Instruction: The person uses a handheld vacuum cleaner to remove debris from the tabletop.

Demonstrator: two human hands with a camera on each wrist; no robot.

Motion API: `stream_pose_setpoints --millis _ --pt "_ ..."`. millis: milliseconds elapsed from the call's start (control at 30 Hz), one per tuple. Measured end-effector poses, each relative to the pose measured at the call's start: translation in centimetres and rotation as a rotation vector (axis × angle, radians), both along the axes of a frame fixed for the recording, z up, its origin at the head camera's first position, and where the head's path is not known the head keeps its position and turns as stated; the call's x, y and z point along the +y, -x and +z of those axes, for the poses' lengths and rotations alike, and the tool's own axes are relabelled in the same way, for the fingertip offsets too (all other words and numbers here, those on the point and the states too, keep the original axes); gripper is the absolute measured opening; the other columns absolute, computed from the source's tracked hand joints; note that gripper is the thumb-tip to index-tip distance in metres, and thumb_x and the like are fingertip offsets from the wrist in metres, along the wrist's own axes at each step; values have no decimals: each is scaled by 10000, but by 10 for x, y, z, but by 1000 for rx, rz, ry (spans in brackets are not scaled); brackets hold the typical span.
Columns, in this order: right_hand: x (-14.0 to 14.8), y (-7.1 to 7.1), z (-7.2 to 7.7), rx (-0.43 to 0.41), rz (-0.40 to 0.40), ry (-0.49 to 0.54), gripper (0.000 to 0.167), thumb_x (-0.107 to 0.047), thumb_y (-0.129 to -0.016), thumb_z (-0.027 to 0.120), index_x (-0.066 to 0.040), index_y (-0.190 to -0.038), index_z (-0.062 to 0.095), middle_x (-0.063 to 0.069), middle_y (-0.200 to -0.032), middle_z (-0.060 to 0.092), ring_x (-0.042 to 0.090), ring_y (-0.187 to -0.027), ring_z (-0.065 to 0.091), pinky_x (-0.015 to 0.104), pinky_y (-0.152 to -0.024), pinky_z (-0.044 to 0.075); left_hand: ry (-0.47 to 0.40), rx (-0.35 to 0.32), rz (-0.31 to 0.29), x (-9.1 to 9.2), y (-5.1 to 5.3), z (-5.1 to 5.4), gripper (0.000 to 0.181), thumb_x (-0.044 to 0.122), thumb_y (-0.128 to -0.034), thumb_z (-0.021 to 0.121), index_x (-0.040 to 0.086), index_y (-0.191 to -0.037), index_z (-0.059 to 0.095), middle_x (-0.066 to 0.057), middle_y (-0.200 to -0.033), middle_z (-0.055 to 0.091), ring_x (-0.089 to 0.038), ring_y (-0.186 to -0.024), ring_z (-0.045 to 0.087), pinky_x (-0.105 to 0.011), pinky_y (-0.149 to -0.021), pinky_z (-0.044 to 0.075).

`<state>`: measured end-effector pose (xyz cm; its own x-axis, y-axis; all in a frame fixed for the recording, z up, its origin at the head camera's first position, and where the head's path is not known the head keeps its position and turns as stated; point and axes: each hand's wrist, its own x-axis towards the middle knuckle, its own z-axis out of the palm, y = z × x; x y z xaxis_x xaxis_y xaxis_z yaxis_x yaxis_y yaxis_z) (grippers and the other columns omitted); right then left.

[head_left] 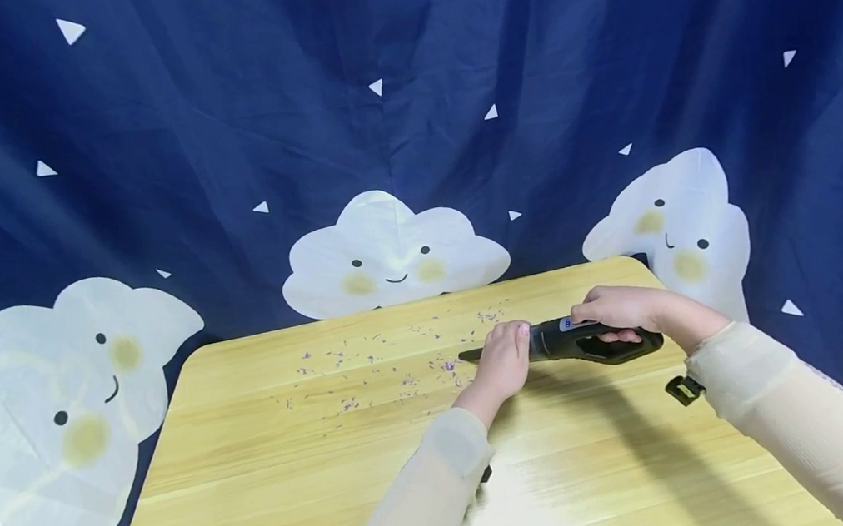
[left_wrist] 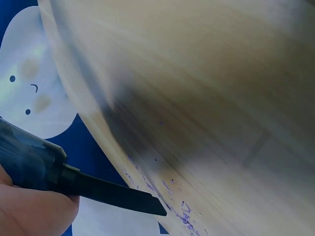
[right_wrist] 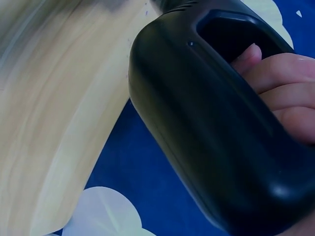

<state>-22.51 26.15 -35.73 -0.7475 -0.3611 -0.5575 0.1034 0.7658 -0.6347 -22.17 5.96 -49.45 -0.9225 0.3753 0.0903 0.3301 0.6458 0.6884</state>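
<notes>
A black handheld vacuum (head_left: pixel 564 341) lies across the right half of the view, its narrow nozzle (left_wrist: pixel 113 192) pointing left, low over the wooden table. My right hand (head_left: pixel 625 310) grips its looped handle; in the right wrist view the fingers (right_wrist: pixel 290 81) curl through the loop behind the dark body (right_wrist: pixel 197 113). My left hand (head_left: pixel 504 363) holds the front part, just behind the nozzle. Small purple scraps (head_left: pixel 408 381) are scattered over the far middle of the table, some right at the nozzle tip; in the left wrist view purple scraps (left_wrist: pixel 186 216) lie beside the tip.
The light wooden table (head_left: pixel 261 494) has rounded far corners. Behind it hangs a dark blue curtain (head_left: pixel 300 81) with white clouds and small triangles. A black strap buckle (head_left: pixel 684 390) hangs at the right sleeve. Shadows of the arms and vacuum fall on the table's right side.
</notes>
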Motion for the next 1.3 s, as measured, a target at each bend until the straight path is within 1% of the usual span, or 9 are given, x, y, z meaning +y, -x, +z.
stream_pose_setpoints --millis 300,500,600,867,1033,1167,1300 --pt "-1 -2 3 31 8 -43 364 -244 -966 473 -65 -665 573 -29 -486 445 62 -337 370 195 -386 349 -17 0 1 4 1 -2 593 419 -1102 126 96 -1430 500 -103 -1433 495 -244 -1339 439 -357 -1162 329" --pt "-2 -3 7 67 34 -59 358 -244 -976 477 -42 -713 615 -22 -478 444 65 -334 373 206 -388 357 -38 24 5 6 1 -3 584 405 -1106 137 92 -1437 503 -103 -1444 505 -251 -1353 442 -365 -1163 328" --pt "-2 -4 9 80 35 -79 365 -240 -982 472 -38 -724 631 -30 -469 436 68 -327 369 210 -384 362 -49 28 13 9 1 -3 564 389 -1110 153 100 -1452 495 -96 -1462 498 -254 -1367 436 -373 -1170 320" --pt "1 -10 16 102 53 -135 392 -267 -999 465 -53 -713 627 -38 -464 436 66 -318 378 220 -372 369 -75 25 21 20 -5 -2 545 376 -1112 177 101 -1464 490 -101 -1485 486 -273 -1374 440 -385 -1171 324" --pt "4 -14 19 83 44 -162 390 -250 -993 465 -74 -669 592 -46 -450 428 57 -310 372 205 -352 352 -77 16 18 25 -9 -2 544 373 -1114 181 96 -1460 496 -93 -1478 496 -269 -1369 448 -374 -1165 333" --pt "6 -19 24 72 46 -184 394 -249 -985 469 -106 -624 537 -47 -442 420 58 -308 368 204 -349 350 -92 -10 -5 29 -14 0 562 396 -1109 167 106 -1477 478 -89 -1493 481 -271 -1384 432 -378 -1170 326" --pt "7 -22 29 86 61 -198 394 -266 -981 472 -130 -613 506 -47 -449 414 61 -312 364 208 -354 351 -113 -22 -40 30 -17 1 568 400 -1107 148 119 -1501 444 -81 -1517 452 -274 -1407 402 -383 -1179 310"
